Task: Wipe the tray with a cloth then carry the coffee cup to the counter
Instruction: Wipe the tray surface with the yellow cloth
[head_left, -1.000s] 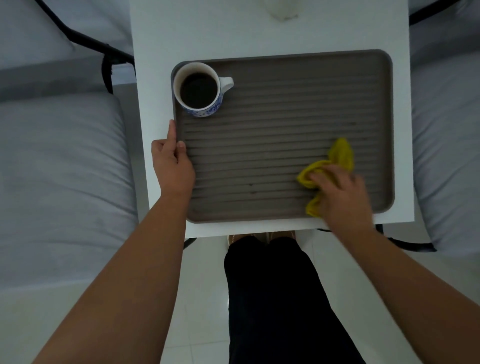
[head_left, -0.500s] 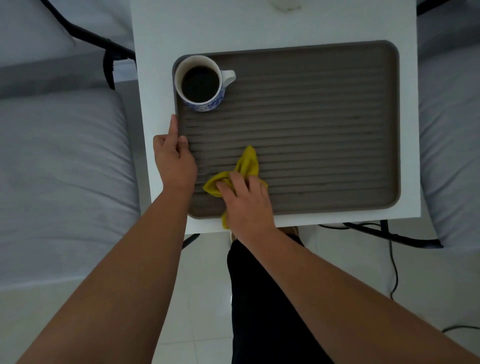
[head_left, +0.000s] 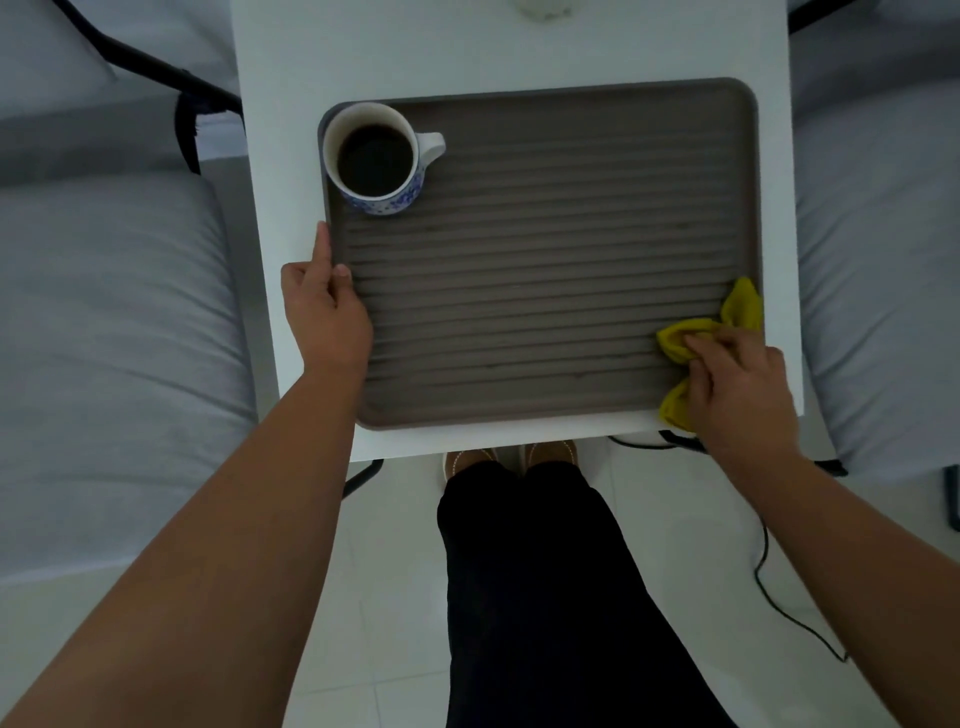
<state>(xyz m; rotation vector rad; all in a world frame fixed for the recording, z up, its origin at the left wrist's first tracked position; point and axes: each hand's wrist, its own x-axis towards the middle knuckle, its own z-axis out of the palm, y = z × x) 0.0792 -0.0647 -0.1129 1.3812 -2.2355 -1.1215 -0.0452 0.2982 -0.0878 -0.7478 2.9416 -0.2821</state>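
Yellow cloth (head_left: 691, 338) bunched under right hand (head_left: 737, 384) fingers (head_left: 701, 345) at tray (head_left: 519, 260) near-right corner.

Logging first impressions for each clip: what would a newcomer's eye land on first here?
The yellow cloth, bunched under the right hand at the brown ribbed tray's near right corner. Then the full coffee cup in the tray's far left corner, and the left hand gripping the tray's left rim.

Dim, greyish light everywhere. A small white table (head_left: 322, 62) in the middle, on thin black legs (head_left: 363, 478). Grey cushioned seats on both sides: one at left (head_left: 104, 338), one at right (head_left: 883, 260), with a black metal frame (head_left: 156, 62). Below, pale tiled floor (head_left: 395, 623), with a thin black cable (head_left: 769, 597) at right.
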